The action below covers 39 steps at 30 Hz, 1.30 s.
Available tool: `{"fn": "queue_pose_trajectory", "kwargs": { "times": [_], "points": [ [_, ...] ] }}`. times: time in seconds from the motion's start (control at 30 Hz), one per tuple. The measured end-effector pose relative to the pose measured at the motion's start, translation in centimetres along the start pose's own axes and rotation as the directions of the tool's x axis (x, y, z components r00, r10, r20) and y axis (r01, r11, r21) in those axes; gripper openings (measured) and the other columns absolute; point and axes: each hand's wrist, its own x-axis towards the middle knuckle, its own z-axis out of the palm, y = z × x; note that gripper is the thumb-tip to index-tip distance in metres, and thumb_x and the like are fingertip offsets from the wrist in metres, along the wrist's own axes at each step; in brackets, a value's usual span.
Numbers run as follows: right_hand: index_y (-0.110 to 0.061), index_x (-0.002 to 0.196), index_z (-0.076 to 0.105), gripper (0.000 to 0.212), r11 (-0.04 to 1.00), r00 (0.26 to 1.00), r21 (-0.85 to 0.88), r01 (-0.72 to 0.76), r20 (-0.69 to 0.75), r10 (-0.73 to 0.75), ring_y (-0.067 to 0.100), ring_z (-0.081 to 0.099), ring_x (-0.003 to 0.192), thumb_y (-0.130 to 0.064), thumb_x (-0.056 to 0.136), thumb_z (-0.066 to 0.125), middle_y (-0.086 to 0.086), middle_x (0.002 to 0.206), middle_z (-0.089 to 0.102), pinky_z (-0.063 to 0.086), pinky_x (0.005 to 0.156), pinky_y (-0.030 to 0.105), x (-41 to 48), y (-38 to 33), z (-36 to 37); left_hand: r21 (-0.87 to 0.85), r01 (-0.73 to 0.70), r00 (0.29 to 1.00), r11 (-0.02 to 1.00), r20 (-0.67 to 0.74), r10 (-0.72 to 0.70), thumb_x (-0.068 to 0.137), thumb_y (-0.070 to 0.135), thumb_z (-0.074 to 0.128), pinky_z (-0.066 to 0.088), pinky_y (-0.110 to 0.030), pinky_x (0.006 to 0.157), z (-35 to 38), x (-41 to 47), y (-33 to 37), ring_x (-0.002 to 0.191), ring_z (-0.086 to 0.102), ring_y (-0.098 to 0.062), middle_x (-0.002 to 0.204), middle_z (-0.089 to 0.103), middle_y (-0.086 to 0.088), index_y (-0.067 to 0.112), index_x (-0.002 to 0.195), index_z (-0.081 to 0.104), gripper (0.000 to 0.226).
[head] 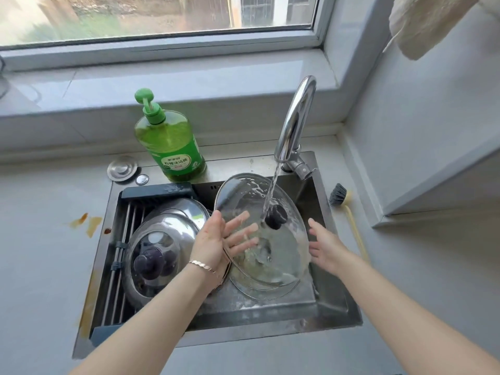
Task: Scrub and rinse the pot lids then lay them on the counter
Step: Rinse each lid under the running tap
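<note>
Centrally, I held glass lid (286, 266) tilted in sink (332, 301) under faucet (295, 117) stream; left grip (216, 239) and right grip (324, 250), both straight-fingered, pressed opposite rim edges, curled round nothing. Second lid (162, 234) lay on rack (121, 239).

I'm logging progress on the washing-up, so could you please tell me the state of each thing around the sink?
Faucet: running.
Glass lid: tilted, wet, under the faucet.
Left hand: open, fingers flat against the glass lid.
Right hand: open, at the lid's right rim.
Steel lids: stacked on the sink rack, knob up.
Soap bottle: upright, nearly full.
Brush: lying on the counter.
</note>
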Motion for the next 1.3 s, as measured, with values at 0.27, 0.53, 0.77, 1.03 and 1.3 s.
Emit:
{"fn": "queue_pose_trajectory", "kwargs": {
  "times": [0.27, 0.53, 0.77, 1.03, 1.3],
  "points": [
    [-0.017, 0.088, 0.056, 0.018, 0.942, 0.934, 0.0, 0.337, -0.124, -0.334, 0.003, 0.036, 0.031, -0.032, 0.095, 0.049, -0.001, 0.054, 0.032, 0.04, 0.035, 0.017, -1.1, -1.2, 0.8, -0.229, 0.187, 0.979, 0.955, -0.041, -0.201, 0.099, 0.041, 0.03, 0.059, -0.038, 0.057, -2.1, 0.4, -0.2, 0.073, 0.072, -0.024, 0.089, 0.073, -0.014, 0.016, 0.074, 0.042, 0.037],
    [-0.006, 0.083, 0.062, 0.024, 0.804, 0.823, -0.325, 0.497, -0.116, -0.556, 0.013, 0.046, 0.036, -0.028, 0.091, 0.056, 0.004, 0.049, 0.048, 0.046, 0.048, 0.03, -2.6, -1.9, 1.8, -0.133, 0.557, 0.803, 0.82, -0.166, -0.572, 0.096, 0.056, 0.023, 0.057, -0.039, 0.048, -4.9, 0.4, -2.2, 0.078, 0.063, -0.028, 0.099, 0.062, -0.019, 0.001, 0.112, 0.048, 0.063],
    [-0.035, 0.108, 0.053, 0.016, 0.755, 0.774, -0.186, 0.629, 0.065, -0.63, 0.007, 0.049, 0.037, -0.027, 0.095, 0.05, 0.0, 0.05, 0.049, 0.046, 0.04, 0.02, -2.5, -2.0, 3.3, -0.148, 0.326, 0.907, 0.934, -0.23, -0.353, 0.097, 0.052, 0.027, 0.045, -0.048, 0.085, -5.7, 0.7, 1.4, 0.089, 0.06, -0.023, 0.101, 0.062, -0.012, 0.014, 0.098, 0.055, 0.047],
    [-0.017, 0.111, 0.053, 0.028, 0.902, 0.91, -0.119, 0.415, 0.083, -0.407, 0.02, 0.058, 0.052, -0.033, 0.101, 0.033, 0.005, 0.06, 0.056, 0.052, 0.061, 0.033, 1.0, 0.4, 6.1, 0.112, 0.115, 0.972, 0.987, -0.217, -0.088, 0.098, 0.046, 0.032, 0.051, -0.044, 0.085, -5.5, -0.8, 7.0, 0.09, 0.069, -0.029, 0.099, 0.071, -0.015, 0.017, 0.069, 0.045, 0.042],
    [-0.014, 0.095, 0.057, 0.05, 0.986, 0.976, -0.112, 0.124, 0.19, -0.101, 0.024, 0.065, 0.068, -0.047, 0.099, 0.021, 0.013, 0.075, 0.066, 0.056, 0.064, 0.033, 0.4, 3.5, 7.7, 0.442, -0.08, 0.975, 0.893, -0.152, 0.163, 0.096, 0.043, 0.034, 0.057, -0.029, 0.05, -5.2, -2.5, 8.1, 0.065, 0.072, -0.023, 0.077, 0.073, -0.013, 0.015, 0.075, 0.039, 0.035]
  ]
}}
